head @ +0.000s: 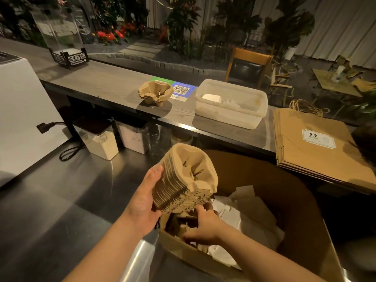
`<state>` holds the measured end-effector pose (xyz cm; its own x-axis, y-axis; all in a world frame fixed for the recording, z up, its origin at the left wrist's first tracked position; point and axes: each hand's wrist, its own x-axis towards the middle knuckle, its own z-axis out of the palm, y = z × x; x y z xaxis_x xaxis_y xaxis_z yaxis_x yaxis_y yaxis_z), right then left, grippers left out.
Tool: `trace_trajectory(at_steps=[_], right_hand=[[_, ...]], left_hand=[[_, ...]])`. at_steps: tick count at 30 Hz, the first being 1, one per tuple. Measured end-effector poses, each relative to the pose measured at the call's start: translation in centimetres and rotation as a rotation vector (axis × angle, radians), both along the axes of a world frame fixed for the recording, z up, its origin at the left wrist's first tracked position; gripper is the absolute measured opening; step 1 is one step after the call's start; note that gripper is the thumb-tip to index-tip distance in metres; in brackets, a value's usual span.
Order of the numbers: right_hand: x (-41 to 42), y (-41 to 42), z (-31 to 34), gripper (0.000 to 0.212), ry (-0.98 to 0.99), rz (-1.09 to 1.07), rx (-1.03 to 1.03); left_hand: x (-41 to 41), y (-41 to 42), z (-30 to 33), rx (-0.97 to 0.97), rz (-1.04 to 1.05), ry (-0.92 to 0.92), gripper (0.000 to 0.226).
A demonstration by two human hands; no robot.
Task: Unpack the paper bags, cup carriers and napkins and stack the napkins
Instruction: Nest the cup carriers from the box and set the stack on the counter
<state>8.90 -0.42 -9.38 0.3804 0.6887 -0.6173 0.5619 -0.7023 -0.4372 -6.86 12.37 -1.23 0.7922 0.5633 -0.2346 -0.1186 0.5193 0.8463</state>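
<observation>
A thick stack of brown pulp cup carriers (187, 180) is tilted above the open cardboard box (301, 210). My left hand (145, 198) grips its left side, thumb up along the edge. My right hand (203, 224) holds the stack's lower end just inside the box, fingers curled under it. White napkins (240, 216) lie loose in the box. A smaller pile of cup carriers (155, 93) sits on the raised counter. Flat brown paper bags (317, 145) are stacked at the right.
A translucent plastic tub (232, 103) holding white items stands on the raised counter (105, 82), beside a QR code sign (181, 90). A white appliance (18, 119) with a black cord stands at the left. Lidded canisters (99, 141) sit under the counter.
</observation>
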Motion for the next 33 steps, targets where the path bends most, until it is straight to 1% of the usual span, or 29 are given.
trace_trajectory(at_steps=[3,6,8,10,11,12,14,15,16,17,18,20,21,22,25,27,28,29,30,33], right_hand=[[0.7,-0.2,0.5,0.076,0.028,-0.078,0.009],[1.8,-1.2,0.8,0.061,-0.03,-0.159,-0.015],[2.7,-2.1,0.8,0.041,-0.07,-0.188,-0.056],[3.3,-3.0,1.0,0.02,-0.049,-0.272,-0.039],[3.6,-3.6,1.3,0.017,-0.02,-0.339,-0.002],[4.1,-4.1,1.5,0.021,0.021,-0.415,0.049],[4.9,-4.8,1.7,0.045,0.127,-0.559,0.176],[5.1,-5.4,2.1,0.055,0.188,-0.63,0.243],[5.4,-5.8,2.6,0.061,0.25,-0.71,0.297],[5.6,-6.2,3.0,0.062,0.31,-0.794,0.353],[5.7,-6.7,3.6,0.054,0.369,-0.866,0.411],[5.6,-7.6,4.9,0.03,0.461,-0.943,0.496],[5.6,-7.9,5.4,0.024,0.504,-0.983,0.527],[5.6,-8.3,5.8,0.023,0.554,-1.039,0.563],[5.1,-8.9,7.7,0.029,0.766,-1.247,0.711],[4.6,-9.0,8.9,0.035,0.851,-1.31,0.841],[4.4,-9.1,9.6,0.037,0.869,-1.306,0.903],[4.2,-9.1,10.5,0.038,0.883,-1.288,0.956],[4.0,-9.1,11.5,0.035,0.912,-1.264,1.015],[3.3,-8.8,14.5,0.026,0.95,-1.195,1.121]], left_hand=[[-0.1,0.1,-0.1,0.004,-0.008,0.0,0.084],[0.0,0.2,-0.5,-0.003,-0.006,0.001,0.087],[0.1,0.1,-0.4,-0.004,-0.002,0.002,0.09],[0.1,0.0,-0.3,-0.006,0.003,0.005,0.093],[0.2,-0.1,-0.2,-0.01,0.002,0.002,0.094],[0.2,-0.1,-0.1,-0.014,0.004,0.0,0.094],[0.2,-0.1,-0.2,-0.022,0.02,-0.002,0.091],[0.2,-0.2,-0.1,-0.027,0.029,-0.004,0.087],[0.2,-0.4,0.1,-0.031,0.034,-0.005,0.081],[0.2,-0.5,0.3,-0.034,0.039,-0.004,0.076],[0.2,-0.7,0.4,-0.038,0.039,-0.006,0.071],[0.1,-1.0,0.9,-0.045,0.036,-0.003,0.062],[0.1,-1.2,1.1,-0.052,0.041,0.0,0.06],[0.1,-1.3,1.2,-0.06,0.045,0.0,0.06],[0.2,-1.9,1.7,-0.069,0.038,-0.01,0.057],[0.3,-2.3,1.9,-0.051,0.023,-0.009,0.055],[0.3,-2.5,1.9,-0.037,0.014,-0.006,0.054],[0.4,-2.7,2.0,-0.023,0.003,0.001,0.057],[0.5,-2.8,2.0,-0.01,-0.01,0.008,0.065],[0.6,-3.3,2.1,0.044,-0.057,0.03,0.098]])
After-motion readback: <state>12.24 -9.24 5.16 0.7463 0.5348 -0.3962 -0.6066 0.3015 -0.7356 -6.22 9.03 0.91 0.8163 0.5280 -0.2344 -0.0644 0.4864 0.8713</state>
